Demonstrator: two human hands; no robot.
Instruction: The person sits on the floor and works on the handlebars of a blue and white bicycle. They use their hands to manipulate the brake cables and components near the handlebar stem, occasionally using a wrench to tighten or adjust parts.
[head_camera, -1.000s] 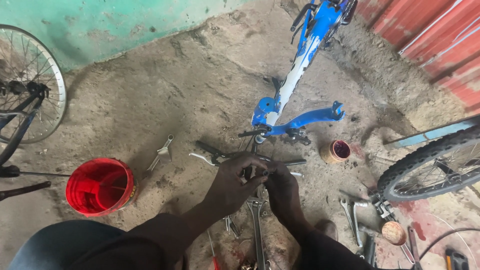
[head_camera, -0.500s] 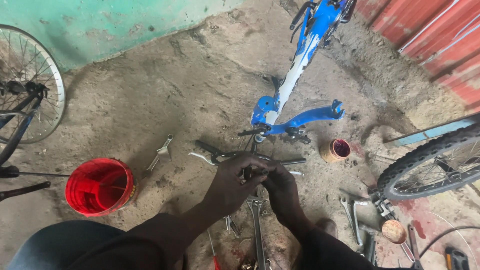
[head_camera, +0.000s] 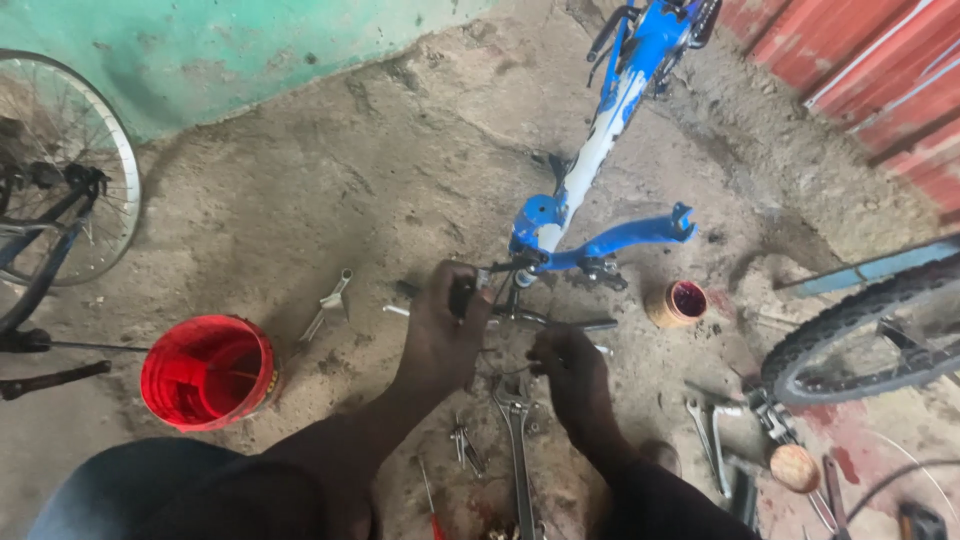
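Nearest the frame (head_camera: 590, 190)'s bottom bracket, an adjustable spanner (head_camera: 517, 440) lies loose. Right hand (head_camera: 575, 385) closes on a crank arm (head_camera: 560, 322); left hand (head_camera: 445, 330) clamps a dark part beside the bracket. Slipping risks knuckles striking the frame

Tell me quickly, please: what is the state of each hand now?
Left hand: fingers closed on a dark part by the blue bike frame; what part, cannot be told.
Right hand: closed on the thin metal rod on the ground.
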